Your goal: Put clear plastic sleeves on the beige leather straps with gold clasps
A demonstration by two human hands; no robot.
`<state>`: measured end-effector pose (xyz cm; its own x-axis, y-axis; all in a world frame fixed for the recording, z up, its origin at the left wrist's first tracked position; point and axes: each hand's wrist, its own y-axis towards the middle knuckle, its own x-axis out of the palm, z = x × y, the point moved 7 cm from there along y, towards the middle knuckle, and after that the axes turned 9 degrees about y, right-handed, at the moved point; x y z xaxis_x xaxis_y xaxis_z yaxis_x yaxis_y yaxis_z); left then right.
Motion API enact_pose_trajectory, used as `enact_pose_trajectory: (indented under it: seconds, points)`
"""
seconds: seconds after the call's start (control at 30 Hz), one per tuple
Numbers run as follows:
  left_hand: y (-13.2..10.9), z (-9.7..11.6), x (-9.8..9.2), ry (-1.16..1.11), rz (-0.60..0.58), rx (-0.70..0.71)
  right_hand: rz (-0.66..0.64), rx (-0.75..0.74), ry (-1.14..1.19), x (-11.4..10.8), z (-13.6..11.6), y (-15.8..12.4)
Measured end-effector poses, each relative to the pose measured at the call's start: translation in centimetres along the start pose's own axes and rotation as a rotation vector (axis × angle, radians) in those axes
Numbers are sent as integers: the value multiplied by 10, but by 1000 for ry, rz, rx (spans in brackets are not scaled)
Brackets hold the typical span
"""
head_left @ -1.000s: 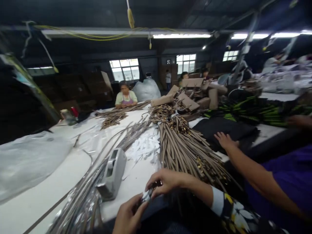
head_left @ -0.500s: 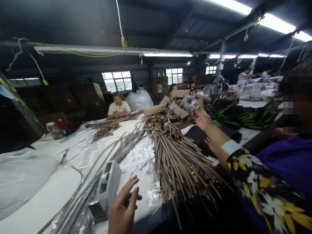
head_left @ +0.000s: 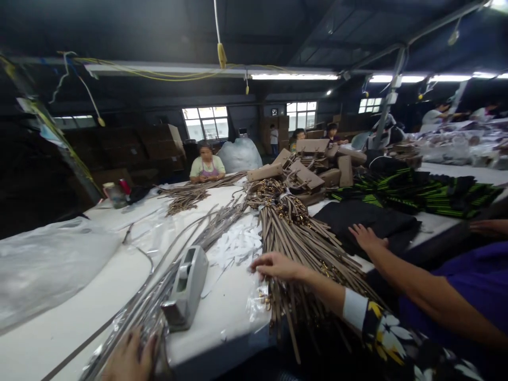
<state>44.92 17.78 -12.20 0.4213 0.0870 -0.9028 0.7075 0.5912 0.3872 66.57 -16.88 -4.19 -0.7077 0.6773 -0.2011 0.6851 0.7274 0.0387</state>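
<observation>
My left hand [head_left: 129,359], partly cut off by the bottom edge, is open over a long bundle of grey-brown straps in clear plastic [head_left: 138,312]. My right hand [head_left: 278,266] reaches across the near ends of a big pile of brown straps [head_left: 289,238] with gold clasps. Its fingers are loosely bent and apart, and I make out nothing held in them. Between my hands stands a grey tape dispenser [head_left: 188,291]. White paper slips [head_left: 238,243] lie just beyond my right fingertips.
Brown handbags [head_left: 307,174] are heaped behind the straps. Black-and-green pieces [head_left: 416,193] and black cloth [head_left: 365,222] lie right. A co-worker's hand [head_left: 367,238] reaches in from the right. Plastic sheeting [head_left: 51,275] covers the left; another person [head_left: 206,166] sits opposite.
My right hand has come back from the handbags to the near table, and the clear, roll-like thing it held is gone from it. My left hand has moved down and left.
</observation>
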Motion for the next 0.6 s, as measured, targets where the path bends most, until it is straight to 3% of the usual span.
enact_pose_trajectory:
  seconds: [0.1, 0.2, 0.4, 0.6]
  points:
    - [-12, 8, -16, -33, 37, 78, -236, 7, -33, 68, 11, -10]
    - [-18, 25, -38, -134, 49, 46, -396, -37, -51, 112, 17, -21]
    - [-4, 15, -47, -84, 27, -89, -485, -132, -145, 155, 23, -20]
    - [0, -26, -55, -120, 23, -274, -529, -121, -118, 185, 25, -25]
